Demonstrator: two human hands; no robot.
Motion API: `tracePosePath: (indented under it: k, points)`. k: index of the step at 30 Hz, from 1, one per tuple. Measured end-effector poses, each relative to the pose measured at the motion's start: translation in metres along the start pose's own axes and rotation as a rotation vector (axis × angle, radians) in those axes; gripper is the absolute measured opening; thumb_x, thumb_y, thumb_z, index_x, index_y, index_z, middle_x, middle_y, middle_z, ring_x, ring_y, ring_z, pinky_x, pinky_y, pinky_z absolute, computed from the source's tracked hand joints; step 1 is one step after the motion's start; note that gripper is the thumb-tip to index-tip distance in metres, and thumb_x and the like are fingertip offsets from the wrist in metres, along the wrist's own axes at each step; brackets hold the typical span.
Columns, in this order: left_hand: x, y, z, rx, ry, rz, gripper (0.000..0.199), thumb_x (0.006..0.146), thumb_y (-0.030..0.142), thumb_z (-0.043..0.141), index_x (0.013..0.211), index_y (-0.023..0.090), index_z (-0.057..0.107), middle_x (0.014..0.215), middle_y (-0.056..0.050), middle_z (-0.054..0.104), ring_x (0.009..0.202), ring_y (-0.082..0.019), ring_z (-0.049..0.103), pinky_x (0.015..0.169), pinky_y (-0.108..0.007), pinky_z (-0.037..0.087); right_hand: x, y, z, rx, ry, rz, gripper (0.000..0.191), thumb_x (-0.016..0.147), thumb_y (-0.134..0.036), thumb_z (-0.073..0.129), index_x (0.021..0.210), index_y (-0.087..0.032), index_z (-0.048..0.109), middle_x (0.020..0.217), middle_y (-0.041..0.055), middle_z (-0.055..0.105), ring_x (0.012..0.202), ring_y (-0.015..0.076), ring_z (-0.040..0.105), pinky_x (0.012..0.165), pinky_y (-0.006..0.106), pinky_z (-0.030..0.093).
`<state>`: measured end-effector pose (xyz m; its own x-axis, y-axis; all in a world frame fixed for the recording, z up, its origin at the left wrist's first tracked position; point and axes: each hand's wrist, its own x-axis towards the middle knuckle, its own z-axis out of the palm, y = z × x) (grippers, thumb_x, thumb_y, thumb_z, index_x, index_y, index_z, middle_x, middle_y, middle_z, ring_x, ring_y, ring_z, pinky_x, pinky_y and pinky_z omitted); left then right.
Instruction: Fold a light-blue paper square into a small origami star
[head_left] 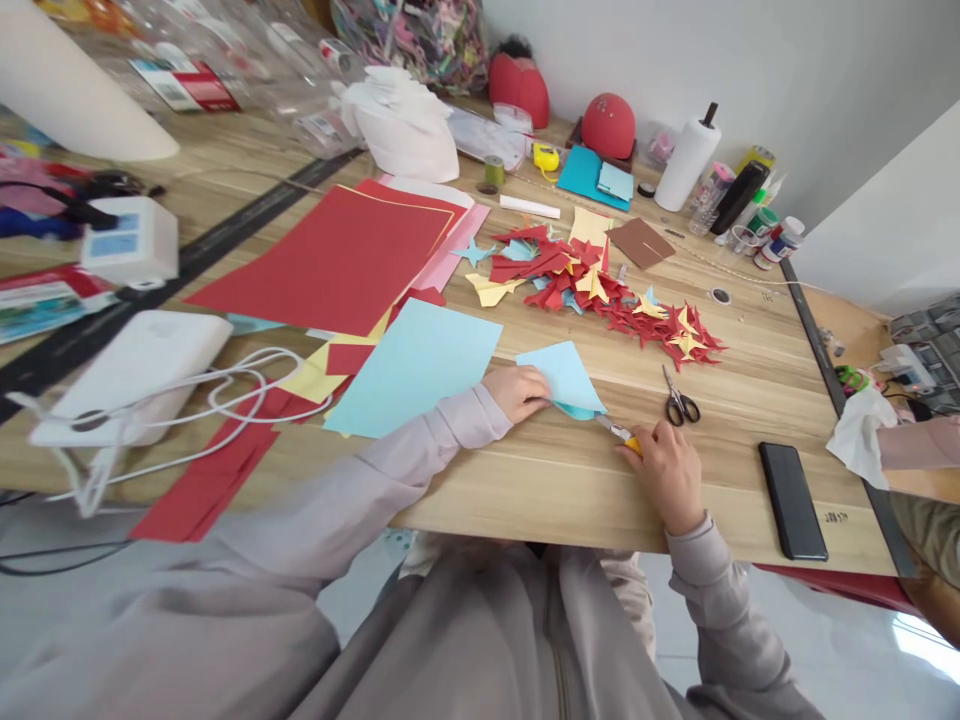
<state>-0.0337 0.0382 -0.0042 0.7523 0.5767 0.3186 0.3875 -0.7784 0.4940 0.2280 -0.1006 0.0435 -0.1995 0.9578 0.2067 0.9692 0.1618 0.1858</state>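
Pinching the small blue paper (562,372) at eight o'clock is the left hand (517,392). At four o'clock, the right hand (670,475) grips a cutter (619,432).

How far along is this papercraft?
Looks done: a heap of cut shapes, mostly red, some yellow and blue. In hand: the left hand holds a folded light-blue piece; the right hand has a cutter, blade at its corner. Possibly left: the larger blue sheet and big red sheets, apparently uncut. The final count isn't shown.
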Motion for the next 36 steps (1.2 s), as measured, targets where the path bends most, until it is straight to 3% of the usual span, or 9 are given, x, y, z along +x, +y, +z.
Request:
tracePosePath:
  k: [3,5,9,12,16,20,28,31,36]
  points:
    - [-0.004,0.006,-0.009,0.008,-0.050,0.031,0.020,0.081,0.033,0.058,0.080,0.018,0.071,0.094,-0.009,0.071,0.092,-0.021,0.064,0.084,-0.034,0.051,0.002,-0.006,0.002,-0.040,-0.003,0.004,0.035,0.085,-0.054,0.054,0.086,-0.020,0.063,0.078,0.0064,0.052,0.073,0.0194,0.047,0.059,0.029,0.027]
    - [-0.004,0.011,-0.018,0.028,-0.113,0.027,0.028,0.071,0.043,0.068,0.082,0.018,0.072,0.104,-0.010,0.069,0.098,-0.025,0.063,0.088,-0.038,0.049,0.003,-0.011,0.003,-0.037,-0.008,0.003,0.037,0.087,-0.054,0.051,0.090,-0.019,0.062,0.079,0.0075,0.053,0.073,0.0200,0.046,0.059,0.030,0.027]
    - [0.015,0.025,-0.026,0.118,-0.029,-0.154,0.034,0.084,0.045,0.053,0.089,0.017,0.072,0.111,-0.011,0.067,0.104,-0.026,0.060,0.095,-0.042,0.046,0.003,-0.019,0.006,-0.022,-0.011,-0.005,0.036,0.091,-0.050,0.046,0.103,-0.019,0.060,0.080,0.0071,0.054,0.072,0.0199,0.046,0.059,0.031,0.026]
    - [0.042,0.040,-0.008,0.273,0.000,-0.356,0.037,0.086,0.039,0.050,0.099,0.012,0.070,0.120,-0.017,0.061,0.115,-0.035,0.053,0.100,-0.050,0.040,0.004,-0.021,0.006,-0.012,-0.014,-0.021,0.034,0.092,-0.048,0.045,0.104,-0.019,0.059,0.079,0.0064,0.053,0.071,0.0195,0.045,0.058,0.031,0.025]
    - [0.065,0.057,0.030,0.330,0.080,-0.651,0.069,0.085,0.049,0.049,0.131,-0.003,0.048,0.142,-0.031,0.036,0.132,-0.047,0.030,0.106,-0.059,0.026,0.005,-0.022,0.005,-0.030,0.001,-0.009,0.032,0.093,-0.046,0.042,0.101,-0.020,0.060,0.078,0.0060,0.052,0.070,0.0187,0.045,0.059,0.031,0.025]
    - [0.063,0.059,0.045,0.308,0.067,-0.606,0.077,0.085,0.050,0.049,0.138,-0.004,0.036,0.149,-0.032,0.023,0.139,-0.045,0.017,0.111,-0.060,0.014,0.007,-0.021,0.006,-0.058,0.006,0.058,0.031,0.094,-0.045,0.042,0.099,-0.021,0.062,0.077,0.0054,0.052,0.069,0.0177,0.045,0.060,0.031,0.026]
    - [0.058,0.054,0.036,0.351,0.033,-0.548,0.076,0.087,0.049,0.044,0.139,-0.006,0.034,0.150,-0.027,0.024,0.141,-0.040,0.018,0.114,-0.055,0.012,0.005,-0.026,-0.002,-0.034,-0.038,0.095,0.033,0.094,-0.040,0.046,0.117,-0.020,0.057,0.077,0.0052,0.054,0.073,0.0189,0.047,0.063,0.031,0.030]
    - [0.056,0.054,0.036,0.339,0.049,-0.543,0.077,0.087,0.049,0.044,0.140,-0.005,0.032,0.151,-0.027,0.024,0.141,-0.040,0.017,0.114,-0.055,0.012,0.004,-0.027,-0.002,0.003,-0.020,0.080,0.026,0.095,-0.030,0.046,0.116,-0.020,0.058,0.078,0.0049,0.054,0.075,0.0185,0.047,0.064,0.031,0.032]
    - [0.054,0.055,0.034,0.316,0.065,-0.519,0.071,0.089,0.049,0.040,0.142,0.001,0.034,0.152,-0.021,0.026,0.141,-0.041,0.018,0.113,-0.057,0.013,0.006,-0.029,0.005,0.021,0.032,0.086,0.024,0.094,-0.029,0.048,0.114,-0.022,0.060,0.083,0.0057,0.056,0.076,0.0177,0.047,0.065,0.030,0.034]
